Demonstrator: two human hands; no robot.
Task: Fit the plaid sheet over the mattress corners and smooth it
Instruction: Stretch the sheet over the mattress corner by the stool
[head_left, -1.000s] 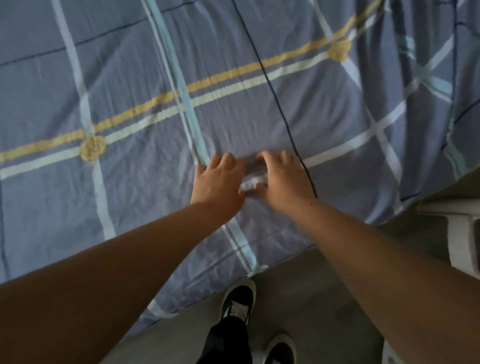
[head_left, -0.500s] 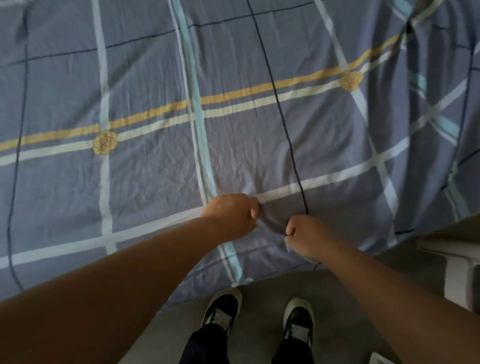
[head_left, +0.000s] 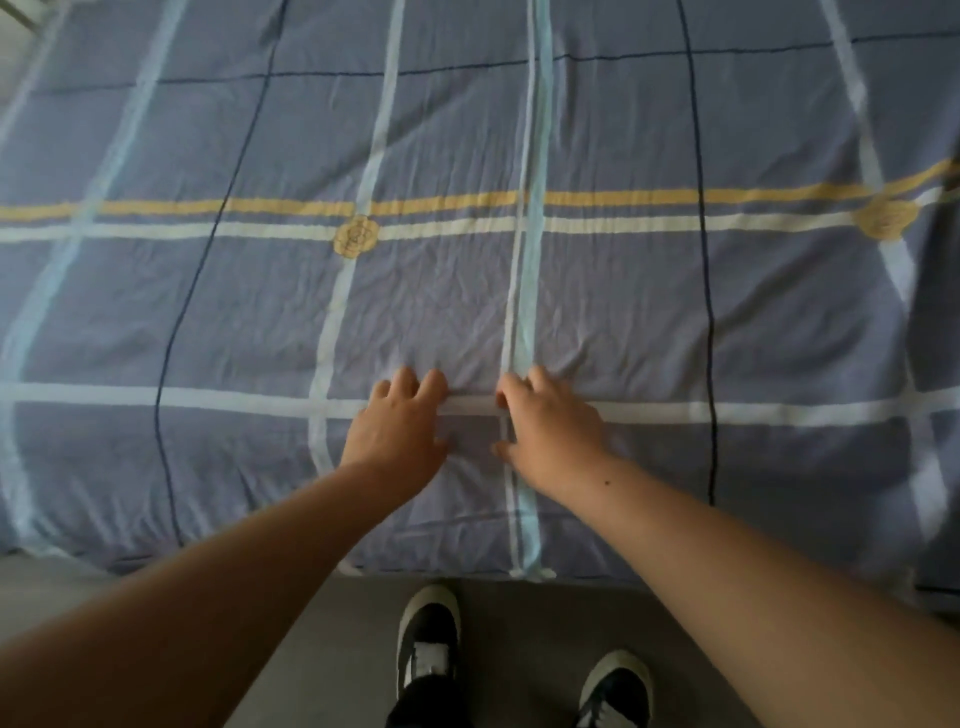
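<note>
The plaid sheet (head_left: 613, 291), blue-grey with pale blue, white and yellow stripes and yellow flower emblems, covers the mattress and fills most of the head view. Its near edge hangs over the mattress side just above the floor. My left hand (head_left: 397, 428) and my right hand (head_left: 548, 421) lie palm down on the sheet close to the near edge, side by side with a small gap between them. Fingers of both are spread flat on the fabric and grip nothing. Fine creases radiate in the cloth just beyond my fingertips.
Grey floor (head_left: 322, 649) runs along the bed's near side. My two dark shoes with white toe caps (head_left: 428, 629) (head_left: 615, 686) stand on it right below the sheet's hem. A pale strip shows at the top left corner.
Half a second ago both hands were fists bunching the sheet at the edge. Now they are flat and spread on the cloth, and the view faces the bed squarely.
</note>
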